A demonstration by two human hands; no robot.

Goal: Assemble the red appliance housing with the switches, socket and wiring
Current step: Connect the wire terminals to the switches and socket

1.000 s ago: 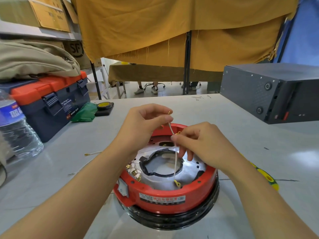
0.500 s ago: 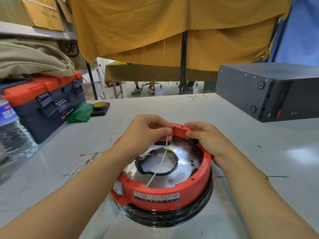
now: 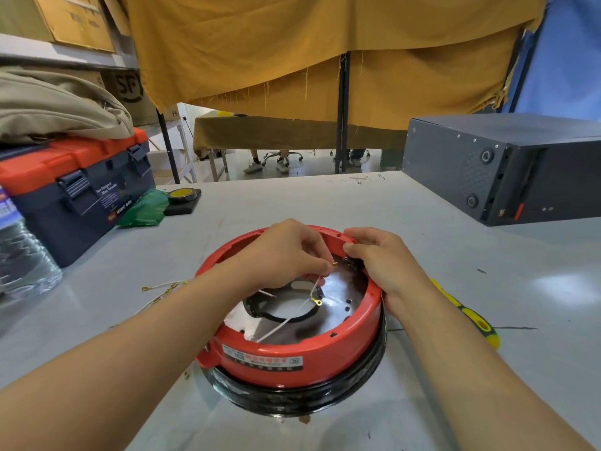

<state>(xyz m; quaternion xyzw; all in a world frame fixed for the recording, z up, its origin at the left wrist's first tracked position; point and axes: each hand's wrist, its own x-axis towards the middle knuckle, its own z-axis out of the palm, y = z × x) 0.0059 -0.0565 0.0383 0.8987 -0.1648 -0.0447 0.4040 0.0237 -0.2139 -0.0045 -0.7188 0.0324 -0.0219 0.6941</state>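
A person is wiring the red appliance housing (image 3: 294, 359), which is sitting open side up on a black ring in the middle of the grey table (image 3: 487, 288). Over the last second both hands have come down from above the housing to its far rim, suggesting the work is moving from sorting the lead to seating its connector. On the left, the left hand (image 3: 286, 252) is reaching over the rim, its grip pinching the white wire (image 3: 283, 323) just behind a brass terminal (image 3: 334, 264); the wire is trailing across the metal plate inside. On the right, the right hand (image 3: 383, 258) is curling over the far rim, its grip clasping the housing beside a dark fitting, apparently to steady it.
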